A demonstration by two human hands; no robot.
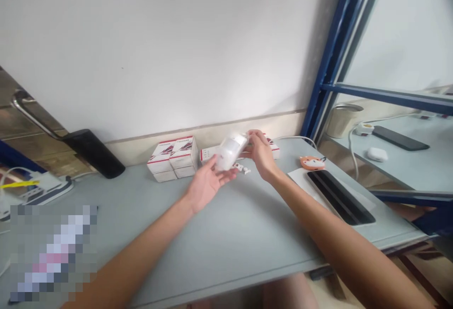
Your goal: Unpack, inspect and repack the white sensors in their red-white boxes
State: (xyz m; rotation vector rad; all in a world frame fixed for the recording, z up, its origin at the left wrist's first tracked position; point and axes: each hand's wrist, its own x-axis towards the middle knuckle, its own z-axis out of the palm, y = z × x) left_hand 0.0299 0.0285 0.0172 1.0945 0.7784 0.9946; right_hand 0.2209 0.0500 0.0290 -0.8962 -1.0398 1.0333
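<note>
A white, rounded object (231, 151), blurred by motion and seemingly in clear wrap, is held tilted above the back of the desk. My right hand (262, 155) pinches its upper right end. Below it, the thumb and loosely spread fingers of my left hand (208, 181) cradle the lower left end. Small white pieces (243, 169) lie on the desk just behind my hands. Partly hidden behind the object is a white and red box (208, 153), lying flat near the wall.
White and red boxes (173, 158) stand stacked on the grey desk (212, 252). At right are a black phone (339, 198) on a white sheet and an orange animal-face pouch (312, 162). A black cylinder (95, 153) and a power strip (46, 188) sit left. A blue-framed mirror (396, 92) borders the right.
</note>
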